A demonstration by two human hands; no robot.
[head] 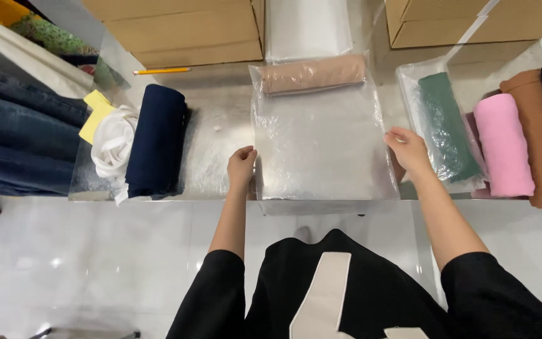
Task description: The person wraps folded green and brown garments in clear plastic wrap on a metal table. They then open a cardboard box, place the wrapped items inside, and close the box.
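A clear plastic bag (321, 144) lies flat on the shiny table (214, 138) in front of me. A rolled beige cloth (312, 75) sits inside it at the far end. My left hand (241, 166) grips the bag's left edge near its open end. My right hand (408, 150) pinches the bag's right edge. Both hands hold the bag at about the same height, one on each side.
A navy rolled cloth (156, 141), a white cloth (114, 141) and a yellow piece (95, 116) lie left; jeans (20, 138) further left. A bagged green cloth (450, 125), pink (503, 144) and brown (537, 132) rolls lie right. Cardboard boxes (183, 28) and a pencil (161, 71) stand behind.
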